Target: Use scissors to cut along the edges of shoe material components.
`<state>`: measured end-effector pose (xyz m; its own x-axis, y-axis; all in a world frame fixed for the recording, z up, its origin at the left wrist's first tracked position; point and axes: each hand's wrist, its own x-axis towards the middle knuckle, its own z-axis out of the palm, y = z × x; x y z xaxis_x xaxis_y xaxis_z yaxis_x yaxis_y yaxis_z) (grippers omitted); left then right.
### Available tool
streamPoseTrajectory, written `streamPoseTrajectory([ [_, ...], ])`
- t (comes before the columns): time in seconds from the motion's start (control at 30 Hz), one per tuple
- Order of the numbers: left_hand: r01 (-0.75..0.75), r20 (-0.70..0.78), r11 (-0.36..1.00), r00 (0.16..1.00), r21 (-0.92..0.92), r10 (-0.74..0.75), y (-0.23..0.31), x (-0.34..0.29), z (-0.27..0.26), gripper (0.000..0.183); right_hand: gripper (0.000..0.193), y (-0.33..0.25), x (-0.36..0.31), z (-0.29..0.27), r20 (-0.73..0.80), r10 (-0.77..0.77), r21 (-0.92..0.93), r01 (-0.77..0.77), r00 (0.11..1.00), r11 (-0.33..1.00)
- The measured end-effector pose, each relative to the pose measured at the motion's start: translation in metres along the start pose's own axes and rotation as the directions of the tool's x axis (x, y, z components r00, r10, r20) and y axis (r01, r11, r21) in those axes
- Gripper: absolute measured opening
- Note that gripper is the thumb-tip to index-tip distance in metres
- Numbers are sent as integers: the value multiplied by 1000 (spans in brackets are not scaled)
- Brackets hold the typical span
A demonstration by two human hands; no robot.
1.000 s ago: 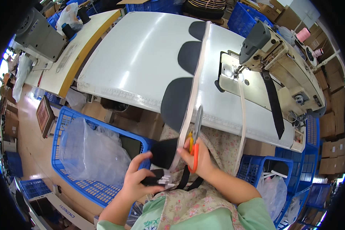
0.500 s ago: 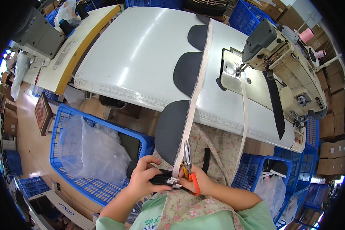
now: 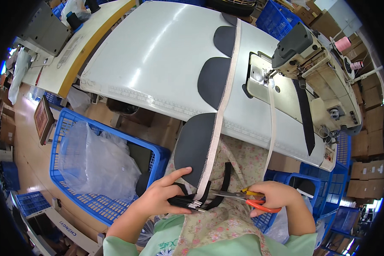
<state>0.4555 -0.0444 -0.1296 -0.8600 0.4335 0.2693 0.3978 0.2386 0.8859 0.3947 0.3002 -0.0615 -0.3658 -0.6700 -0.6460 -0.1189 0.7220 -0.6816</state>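
A chain of dark grey half-round pieces [image 3: 195, 147], joined along a whitish tape [image 3: 217, 132], runs from the far side of the table down to my lap. My left hand [image 3: 158, 197] grips a folded stack of black pieces with white ends [image 3: 182, 201] at the chain's near end. Its index finger lies stretched on the nearest half-round piece. To the right, my right hand [image 3: 281, 195] holds scissors [image 3: 266, 208] with orange and yellow handles. Their blades point left toward the tape's near end, and whether they touch anything there I cannot tell.
A sewing machine [image 3: 328, 81] stands on the right of the white table [image 3: 158, 64], with a narrow pale strip [image 3: 272, 123] hanging from its needle area. Blue baskets [image 3: 102, 128] flank me, the left one holding clear plastic bags. A black strip [image 3: 227, 177] lies on my flowered apron.
My right hand has moved right, away from my left hand, with the scissors swung from upright to level. My left index finger has stretched out onto the half-round piece.
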Motion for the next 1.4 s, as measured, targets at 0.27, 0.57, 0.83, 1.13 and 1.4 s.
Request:
streamPoseTrajectory([
  [0.27, 19, 19, 1000, 1000, 13, -19, 6, 4, 3, 40, 62, -14, 20, -3, 37, -25, -12, 26, 999, 1000],
  [0.57, 10, 14, 1000, 1000, 24, -10, 5, 4, 3, 41, 64, -20, 25, -14, 85, -26, -108, 35, 996, 994],
  [0.83, 2, 12, 1000, 1000, 26, -2, 4, 5, 3, 40, 62, -24, 26, -12, 56, 50, -88, -45, 997, 995],
  [1.13, 19, 79, 999, 997, 32, -22, 7, -1, 8, 37, 60, -18, 25, -10, 102, 33, -86, -24, 994, 996],
  [1.4, -20, 50, 998, 999, 51, 18, 8, 0, 8, 38, 49, -20, 34, -6, 234, 126, -50, -117, 964, 992],
])
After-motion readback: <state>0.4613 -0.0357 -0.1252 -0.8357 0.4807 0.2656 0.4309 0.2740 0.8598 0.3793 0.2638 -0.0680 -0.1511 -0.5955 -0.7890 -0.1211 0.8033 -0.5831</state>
